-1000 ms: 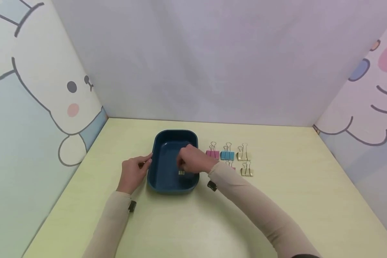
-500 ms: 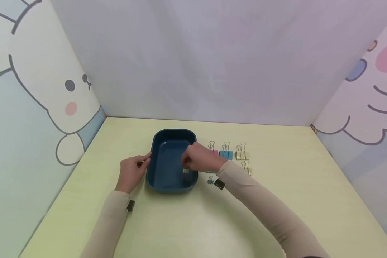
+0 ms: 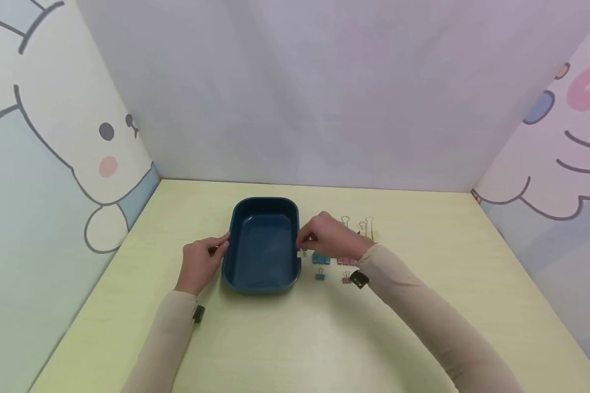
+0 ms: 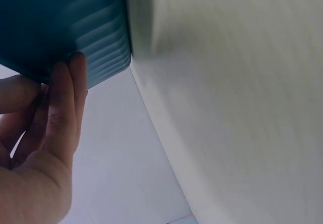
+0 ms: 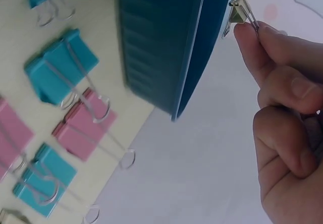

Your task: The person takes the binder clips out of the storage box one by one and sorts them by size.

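My left hand (image 3: 200, 265) pinches the left rim of a deep dark blue tray (image 3: 263, 254); in the left wrist view the fingers (image 4: 63, 103) lie against its ribbed outer wall. Over the tray's right rim, my right hand (image 3: 330, 236) holds a small yellow binder clip (image 3: 301, 254). The right wrist view has this yellow clip (image 5: 237, 13) hanging by a wire handle between thumb and forefinger, its body beyond the fingertips. The tray's floor shows bare.
Right of the tray, binder clips lie in rows: a small teal one (image 3: 320, 274), a small pink one (image 3: 346, 278), a larger teal one (image 3: 321, 258) and a larger pink one (image 3: 346, 261). A big yellow clip (image 3: 369, 229) is partly behind my right hand. A pale wall (image 3: 295, 109) stands behind.
My right hand has moved right with the small yellow binder clip, from inside the tray to its right rim. The left hand has kept its hold on the tray.
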Demonstrator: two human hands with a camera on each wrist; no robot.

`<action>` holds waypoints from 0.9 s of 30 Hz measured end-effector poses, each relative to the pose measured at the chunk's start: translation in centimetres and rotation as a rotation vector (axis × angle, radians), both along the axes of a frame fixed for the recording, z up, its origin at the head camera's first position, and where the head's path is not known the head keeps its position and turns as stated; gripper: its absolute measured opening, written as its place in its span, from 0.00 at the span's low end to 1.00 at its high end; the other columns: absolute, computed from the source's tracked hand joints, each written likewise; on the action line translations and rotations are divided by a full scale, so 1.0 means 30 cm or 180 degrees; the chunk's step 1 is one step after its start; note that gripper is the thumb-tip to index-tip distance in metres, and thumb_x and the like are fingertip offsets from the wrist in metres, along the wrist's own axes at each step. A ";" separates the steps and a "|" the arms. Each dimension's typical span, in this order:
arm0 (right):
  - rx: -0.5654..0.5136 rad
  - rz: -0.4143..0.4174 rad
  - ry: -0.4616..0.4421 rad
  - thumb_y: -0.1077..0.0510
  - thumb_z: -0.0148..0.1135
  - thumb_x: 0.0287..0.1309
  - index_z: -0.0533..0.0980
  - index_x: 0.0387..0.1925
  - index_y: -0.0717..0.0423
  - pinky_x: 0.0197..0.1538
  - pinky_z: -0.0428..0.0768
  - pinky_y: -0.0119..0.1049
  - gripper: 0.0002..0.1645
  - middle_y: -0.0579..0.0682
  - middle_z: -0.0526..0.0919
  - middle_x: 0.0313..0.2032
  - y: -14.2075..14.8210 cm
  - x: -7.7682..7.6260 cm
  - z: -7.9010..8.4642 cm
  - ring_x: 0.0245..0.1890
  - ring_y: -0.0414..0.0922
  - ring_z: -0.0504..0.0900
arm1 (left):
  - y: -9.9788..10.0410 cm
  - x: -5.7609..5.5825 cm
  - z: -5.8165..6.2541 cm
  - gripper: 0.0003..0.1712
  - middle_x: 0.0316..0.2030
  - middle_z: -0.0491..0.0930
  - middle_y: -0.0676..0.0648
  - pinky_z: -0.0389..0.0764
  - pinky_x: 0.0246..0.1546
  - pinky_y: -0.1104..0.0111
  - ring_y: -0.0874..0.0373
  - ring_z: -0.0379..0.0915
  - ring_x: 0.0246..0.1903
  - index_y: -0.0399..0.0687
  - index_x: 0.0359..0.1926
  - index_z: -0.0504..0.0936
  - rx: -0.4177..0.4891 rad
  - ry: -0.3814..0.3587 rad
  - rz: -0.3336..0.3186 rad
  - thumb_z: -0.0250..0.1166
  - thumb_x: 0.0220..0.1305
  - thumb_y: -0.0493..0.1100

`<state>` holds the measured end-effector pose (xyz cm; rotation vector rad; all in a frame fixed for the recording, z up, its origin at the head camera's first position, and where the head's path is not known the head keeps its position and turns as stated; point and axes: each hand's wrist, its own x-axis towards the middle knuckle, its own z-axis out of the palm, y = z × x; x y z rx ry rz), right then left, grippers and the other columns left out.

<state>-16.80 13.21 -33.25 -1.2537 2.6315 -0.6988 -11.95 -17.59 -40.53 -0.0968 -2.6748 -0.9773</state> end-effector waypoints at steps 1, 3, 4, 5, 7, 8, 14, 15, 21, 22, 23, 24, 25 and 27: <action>-0.0007 -0.0022 0.0004 0.63 0.68 0.61 0.89 0.37 0.55 0.39 0.84 0.26 0.06 0.47 0.91 0.35 0.014 0.001 0.003 0.32 0.39 0.88 | 0.000 0.001 0.003 0.16 0.46 0.88 0.38 0.83 0.36 0.66 0.50 0.86 0.37 0.45 0.57 0.84 -0.0003 0.0010 -0.0002 0.63 0.70 0.38; -0.0019 -0.0073 -0.0015 0.64 0.69 0.60 0.89 0.36 0.54 0.39 0.84 0.26 0.06 0.47 0.91 0.34 0.040 0.004 0.010 0.30 0.38 0.87 | 0.001 0.001 0.009 0.16 0.46 0.88 0.38 0.82 0.36 0.66 0.49 0.86 0.37 0.45 0.57 0.84 -0.0006 0.0029 0.0000 0.63 0.70 0.38; -0.0008 -0.0098 -0.0008 0.64 0.69 0.60 0.89 0.36 0.54 0.39 0.84 0.26 0.06 0.47 0.91 0.33 0.053 0.006 0.014 0.29 0.37 0.85 | 0.002 0.000 0.012 0.16 0.46 0.88 0.38 0.82 0.36 0.65 0.49 0.86 0.37 0.45 0.57 0.84 -0.0008 0.0038 0.0002 0.63 0.70 0.38; 0.0013 -0.0120 -0.0007 0.65 0.69 0.59 0.89 0.35 0.54 0.38 0.84 0.27 0.06 0.47 0.91 0.32 0.067 0.008 0.017 0.28 0.35 0.84 | 0.002 0.000 0.015 0.16 0.46 0.88 0.38 0.82 0.36 0.65 0.49 0.86 0.37 0.44 0.57 0.84 -0.0001 0.0039 0.0003 0.63 0.70 0.38; 0.0096 -0.0217 -0.0142 0.65 0.69 0.59 0.89 0.35 0.54 0.37 0.83 0.27 0.06 0.47 0.90 0.32 0.096 0.012 0.021 0.28 0.35 0.82 | 0.003 0.000 0.017 0.16 0.46 0.88 0.38 0.81 0.35 0.67 0.50 0.85 0.36 0.44 0.57 0.84 -0.0012 0.0026 0.0007 0.63 0.70 0.38; 0.0126 -0.0243 -0.0216 0.66 0.69 0.59 0.89 0.35 0.55 0.37 0.83 0.27 0.06 0.47 0.90 0.32 0.113 0.013 0.020 0.28 0.36 0.82 | 0.004 0.000 0.015 0.16 0.45 0.89 0.38 0.80 0.35 0.68 0.50 0.84 0.35 0.44 0.57 0.84 -0.0015 0.0013 0.0008 0.63 0.70 0.38; 0.0227 -0.0285 -0.0468 0.66 0.69 0.58 0.89 0.35 0.55 0.35 0.83 0.27 0.07 0.48 0.91 0.34 0.213 0.029 0.004 0.29 0.38 0.84 | 0.006 0.004 0.001 0.16 0.44 0.89 0.38 0.78 0.33 0.70 0.52 0.83 0.33 0.45 0.56 0.84 -0.0022 0.0011 0.0011 0.63 0.70 0.38; 0.0217 -0.0285 -0.0500 0.67 0.69 0.58 0.89 0.35 0.54 0.35 0.83 0.26 0.07 0.48 0.91 0.34 0.227 0.032 0.000 0.29 0.38 0.85 | 0.006 0.003 -0.001 0.16 0.44 0.89 0.38 0.78 0.33 0.70 0.52 0.84 0.33 0.45 0.56 0.84 -0.0017 0.0018 0.0010 0.63 0.70 0.38; 0.0193 -0.0390 -0.0544 0.63 0.72 0.56 0.90 0.36 0.53 0.33 0.83 0.27 0.05 0.45 0.91 0.33 0.315 0.044 -0.047 0.29 0.39 0.85 | 0.005 -0.004 -0.002 0.16 0.45 0.89 0.39 0.77 0.33 0.71 0.53 0.83 0.33 0.45 0.56 0.84 -0.0013 0.0067 -0.0006 0.63 0.70 0.38; 0.0208 -0.0417 -0.0519 0.62 0.72 0.56 0.90 0.36 0.53 0.32 0.82 0.27 0.05 0.44 0.90 0.32 0.329 0.048 -0.054 0.28 0.39 0.83 | 0.006 -0.004 -0.002 0.16 0.44 0.89 0.39 0.77 0.32 0.71 0.53 0.82 0.33 0.45 0.56 0.84 -0.0018 0.0070 -0.0008 0.63 0.69 0.38; 0.0221 -0.0446 -0.0514 0.62 0.72 0.56 0.90 0.36 0.53 0.31 0.82 0.27 0.05 0.43 0.90 0.31 0.343 0.052 -0.062 0.26 0.38 0.81 | 0.006 -0.003 -0.001 0.16 0.44 0.89 0.39 0.77 0.32 0.71 0.53 0.83 0.33 0.45 0.56 0.84 -0.0022 0.0066 -0.0006 0.64 0.69 0.38; 0.0230 -0.0473 -0.0535 0.63 0.72 0.57 0.89 0.36 0.54 0.31 0.82 0.28 0.05 0.43 0.89 0.31 0.355 0.056 -0.069 0.26 0.37 0.81 | 0.007 -0.002 -0.001 0.16 0.44 0.89 0.38 0.77 0.32 0.71 0.52 0.83 0.33 0.45 0.56 0.84 -0.0026 0.0062 -0.0003 0.64 0.69 0.38; 0.0241 -0.0494 -0.0545 0.63 0.72 0.57 0.89 0.35 0.54 0.31 0.82 0.28 0.05 0.42 0.89 0.30 0.367 0.060 -0.077 0.26 0.36 0.80 | 0.007 -0.001 -0.001 0.16 0.44 0.89 0.38 0.77 0.32 0.70 0.52 0.83 0.33 0.45 0.56 0.84 -0.0030 0.0061 -0.0001 0.64 0.69 0.38; 0.0251 -0.0523 -0.0565 0.64 0.71 0.57 0.89 0.34 0.54 0.32 0.82 0.27 0.05 0.41 0.89 0.30 0.389 0.066 -0.091 0.26 0.34 0.79 | 0.008 0.000 -0.001 0.16 0.45 0.89 0.38 0.78 0.33 0.70 0.52 0.83 0.33 0.45 0.56 0.84 -0.0035 0.0050 0.0005 0.64 0.69 0.38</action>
